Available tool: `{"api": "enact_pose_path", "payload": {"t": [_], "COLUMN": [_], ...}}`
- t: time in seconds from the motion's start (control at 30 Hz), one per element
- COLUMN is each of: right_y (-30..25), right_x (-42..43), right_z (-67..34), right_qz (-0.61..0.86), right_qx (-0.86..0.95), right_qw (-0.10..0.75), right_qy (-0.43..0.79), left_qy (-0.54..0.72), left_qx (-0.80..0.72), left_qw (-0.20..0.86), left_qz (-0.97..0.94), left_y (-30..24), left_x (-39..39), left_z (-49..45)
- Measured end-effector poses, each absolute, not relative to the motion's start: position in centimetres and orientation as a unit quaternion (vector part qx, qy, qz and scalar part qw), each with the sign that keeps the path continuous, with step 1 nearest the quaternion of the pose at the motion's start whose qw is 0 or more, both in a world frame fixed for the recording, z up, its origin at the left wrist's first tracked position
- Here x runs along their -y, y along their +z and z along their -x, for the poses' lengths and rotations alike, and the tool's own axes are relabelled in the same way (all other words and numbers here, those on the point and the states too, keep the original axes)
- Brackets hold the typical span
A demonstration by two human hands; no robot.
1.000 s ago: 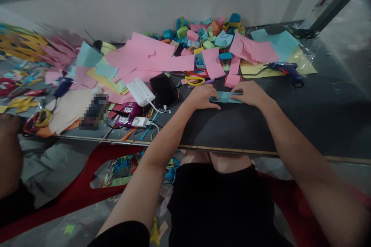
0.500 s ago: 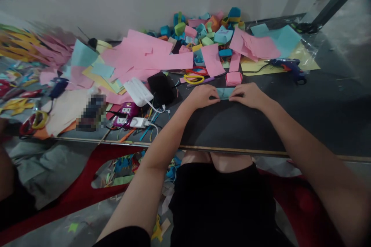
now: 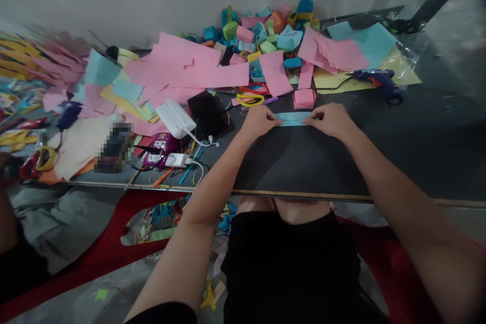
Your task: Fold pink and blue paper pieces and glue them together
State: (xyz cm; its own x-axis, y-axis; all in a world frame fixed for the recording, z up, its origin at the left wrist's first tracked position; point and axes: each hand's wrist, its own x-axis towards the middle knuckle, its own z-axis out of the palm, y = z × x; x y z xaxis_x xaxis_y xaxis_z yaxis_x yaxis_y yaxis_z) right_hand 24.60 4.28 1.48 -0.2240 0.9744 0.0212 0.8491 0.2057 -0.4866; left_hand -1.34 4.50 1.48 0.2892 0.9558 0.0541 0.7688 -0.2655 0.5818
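A narrow strip of light blue paper (image 3: 291,119) with a lengthwise crease lies across the dark table in front of me. My left hand (image 3: 260,120) pinches its left end, thumb and fingers pressed together. At the other end my right hand (image 3: 331,118) grips the paper the same way. Just beyond the strip sits a small pink folded paper box (image 3: 304,98). Scissors with yellow and red handles (image 3: 250,99) and a purple pen (image 3: 266,102) lie past my left hand.
Pink paper sheets (image 3: 182,68) and a heap of small coloured paper boxes (image 3: 261,33) line the back. A blue glue gun (image 3: 383,81) rests at right. To the left are a white power bank (image 3: 175,118), a black pouch (image 3: 206,114) and a purple power strip (image 3: 161,148).
My hands have moved slightly apart along the light blue strip, so more of it shows between them. The camera view has shifted a little.
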Motion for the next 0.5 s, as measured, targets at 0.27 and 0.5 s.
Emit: {"api": "enact_pose_path", "payload": {"t": [0.27, 0.5], "right_y": [1.6, 2.09], "right_x": [-4.6, -4.44], "right_z": [-24.16, -23.84], "right_qz": [0.63, 0.632], "right_qx": [0.739, 0.73], "right_qw": [0.146, 0.144], "right_qy": [0.189, 0.215], "left_qy": [0.173, 0.175], "left_qx": [-0.605, -0.628], "left_qw": [0.217, 0.226], "left_qz": [-0.747, -0.724], "left_y": [1.9, 2.17], "left_x": [-4.22, -3.75], "left_z": [1.04, 0.8]}}
